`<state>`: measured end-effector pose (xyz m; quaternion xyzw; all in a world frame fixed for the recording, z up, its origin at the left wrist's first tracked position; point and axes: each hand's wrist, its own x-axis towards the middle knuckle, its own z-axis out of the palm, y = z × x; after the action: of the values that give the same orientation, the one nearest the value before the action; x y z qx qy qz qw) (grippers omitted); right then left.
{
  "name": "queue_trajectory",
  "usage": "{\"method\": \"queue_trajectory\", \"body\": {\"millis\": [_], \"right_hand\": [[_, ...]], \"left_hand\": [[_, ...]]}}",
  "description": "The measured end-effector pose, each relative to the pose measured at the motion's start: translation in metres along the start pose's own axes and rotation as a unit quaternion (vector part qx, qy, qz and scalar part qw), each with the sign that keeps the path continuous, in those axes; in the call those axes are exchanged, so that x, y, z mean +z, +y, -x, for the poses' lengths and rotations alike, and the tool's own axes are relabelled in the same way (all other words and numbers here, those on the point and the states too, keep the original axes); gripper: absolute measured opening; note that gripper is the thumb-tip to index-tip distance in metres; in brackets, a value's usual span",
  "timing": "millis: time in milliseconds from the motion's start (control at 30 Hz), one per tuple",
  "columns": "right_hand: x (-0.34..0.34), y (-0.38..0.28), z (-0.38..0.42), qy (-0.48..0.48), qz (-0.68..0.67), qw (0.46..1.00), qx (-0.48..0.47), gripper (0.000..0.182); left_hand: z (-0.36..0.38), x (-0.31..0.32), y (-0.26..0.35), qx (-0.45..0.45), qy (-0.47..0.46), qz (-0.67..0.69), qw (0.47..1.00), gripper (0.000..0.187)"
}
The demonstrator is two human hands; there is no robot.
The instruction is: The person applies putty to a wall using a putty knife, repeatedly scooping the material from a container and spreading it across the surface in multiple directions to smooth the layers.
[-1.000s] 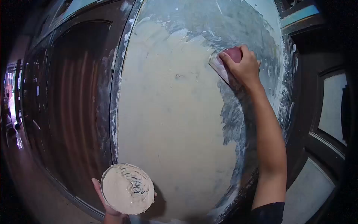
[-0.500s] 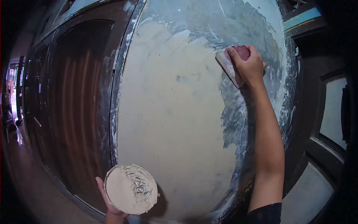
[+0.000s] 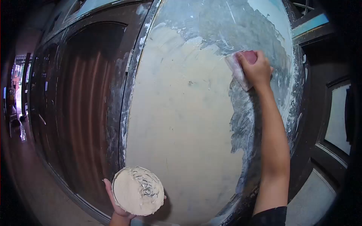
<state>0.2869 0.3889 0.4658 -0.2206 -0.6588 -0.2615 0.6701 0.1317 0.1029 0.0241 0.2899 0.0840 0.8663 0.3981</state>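
Note:
My right hand (image 3: 258, 69) is closed around a putty spreader (image 3: 238, 71) with a reddish grip and a wide, pale-smeared blade. The blade is at the wall panel (image 3: 181, 113), beside the upper right edge of a cream putty coat; whether its whole edge touches is hard to tell. Low on the left, my left hand (image 3: 121, 214) supports a round container (image 3: 115, 188) from beneath, with the thumb up along its side. Cream putty (image 3: 130, 192) fills the container, with scraped, ridged marks right of its middle. Most of the left fingers are hidden behind it.
Left of the panel stands a dark wooden door (image 3: 85, 113) in a paint-smeared frame (image 3: 130, 79). Bare grey wall (image 3: 241, 30) surrounds the putty above and to the right. On the right is another dark door (image 3: 320, 113) with pale panels. A bright opening shows far left.
The view has shifted, so the wall, door and container sit slightly farther right. The spreader has tilted a little against the wall. Both hands keep their holds.

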Motion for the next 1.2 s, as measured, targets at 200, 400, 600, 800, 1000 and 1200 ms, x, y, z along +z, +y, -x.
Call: {"method": "queue_trajectory", "body": {"millis": [200, 400, 600, 800, 1000, 1200], "right_hand": [[-0.014, 0.007, 0.011, -0.038, -0.059, 0.997, -0.005, 0.068], [-0.015, 0.007, 0.018, -0.054, -0.217, 0.975, 0.015, 0.056], [-0.017, 0.025, 0.017, -0.065, -0.405, 0.902, 0.130, 0.045], [-0.079, -0.033, 0.109, -0.034, -0.533, 0.818, 0.216, 0.035], [-0.113, -0.075, 0.377, -0.080, -0.533, 0.797, 0.271, 0.014], [-0.093, -0.105, 0.501, -0.216, -0.368, 0.894, 0.140, 0.038]], "left_hand": [[-0.001, -0.018, -0.011, 0.027, -0.002, 0.041, 0.999, 0.111], [0.000, -0.009, -0.011, 0.023, -0.055, 0.102, 0.993, 0.111], [-0.001, -0.012, -0.008, -0.021, -0.051, 0.079, 0.995, 0.108], [0.001, -0.020, -0.011, -0.079, -0.060, 0.170, 0.981, 0.113], [-0.011, -0.075, -0.018, -0.144, -0.072, 0.186, 0.969, 0.113], [-0.025, -0.119, -0.025, -0.211, -0.096, 0.148, 0.961, 0.110]]}}
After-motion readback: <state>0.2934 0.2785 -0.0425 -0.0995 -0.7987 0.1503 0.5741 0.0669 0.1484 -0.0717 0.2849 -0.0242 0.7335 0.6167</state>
